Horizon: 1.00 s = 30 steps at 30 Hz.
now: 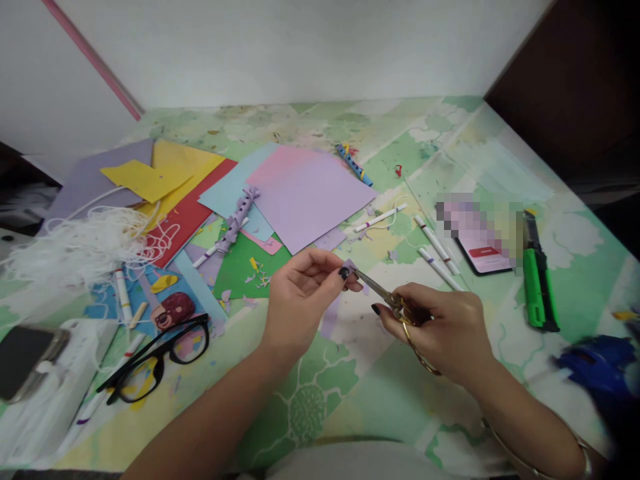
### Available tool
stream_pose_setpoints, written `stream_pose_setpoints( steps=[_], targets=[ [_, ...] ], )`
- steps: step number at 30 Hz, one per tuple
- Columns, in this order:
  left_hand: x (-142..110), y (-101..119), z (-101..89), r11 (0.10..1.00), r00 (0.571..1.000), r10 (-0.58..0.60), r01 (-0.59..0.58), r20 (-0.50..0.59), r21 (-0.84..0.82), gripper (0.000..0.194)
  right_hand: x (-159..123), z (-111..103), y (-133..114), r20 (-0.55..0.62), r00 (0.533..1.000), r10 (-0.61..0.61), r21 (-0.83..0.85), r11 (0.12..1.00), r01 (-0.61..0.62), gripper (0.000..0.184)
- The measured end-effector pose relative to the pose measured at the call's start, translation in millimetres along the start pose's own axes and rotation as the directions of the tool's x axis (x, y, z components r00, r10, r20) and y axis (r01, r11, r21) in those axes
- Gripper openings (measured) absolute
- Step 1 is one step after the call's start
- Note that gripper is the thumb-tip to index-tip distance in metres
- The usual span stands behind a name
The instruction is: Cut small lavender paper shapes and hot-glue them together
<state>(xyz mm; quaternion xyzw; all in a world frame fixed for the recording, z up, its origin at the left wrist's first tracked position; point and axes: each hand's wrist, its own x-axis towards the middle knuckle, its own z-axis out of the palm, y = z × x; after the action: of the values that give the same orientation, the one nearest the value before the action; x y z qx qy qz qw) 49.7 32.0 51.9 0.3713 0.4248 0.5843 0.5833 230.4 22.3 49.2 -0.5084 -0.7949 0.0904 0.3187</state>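
Note:
Between the thumb and fingers of my left hand [310, 290] is a small piece of purple paper [349, 265]. My right hand [443, 327] grips gold-handled scissors [395, 303], whose blade tips reach the paper's edge; whether the blades are fully closed is hard to see. Just beyond my hands lies a large lilac sheet [315, 200] on light blue and green sheets. A purple paper roll with dark dots and frilled ends [239, 223] rests to the left of it. Farther back lies a blue dotted roll [354, 165] with yellow bands.
Tangled white cord [90, 243], black-framed glasses [160, 360] and a dark phone [30, 360] crowd the left. To the right are several markers [435, 243], a lit phone [483, 250], a green box cutter [539, 280] and a blue object [597, 363]. Paper scraps dot the patterned tablecloth [310, 400].

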Motion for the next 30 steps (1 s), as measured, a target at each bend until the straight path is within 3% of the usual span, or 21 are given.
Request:
stream_pose_setpoints(
  steps=[30],
  targets=[
    [1,7,-5.0,0.985,0.995,0.083,-0.091,0.06,0.146,0.015,10,-18,12,0.06,0.992,-0.108,-0.052,0.992,0.111,0.026]
  ],
)
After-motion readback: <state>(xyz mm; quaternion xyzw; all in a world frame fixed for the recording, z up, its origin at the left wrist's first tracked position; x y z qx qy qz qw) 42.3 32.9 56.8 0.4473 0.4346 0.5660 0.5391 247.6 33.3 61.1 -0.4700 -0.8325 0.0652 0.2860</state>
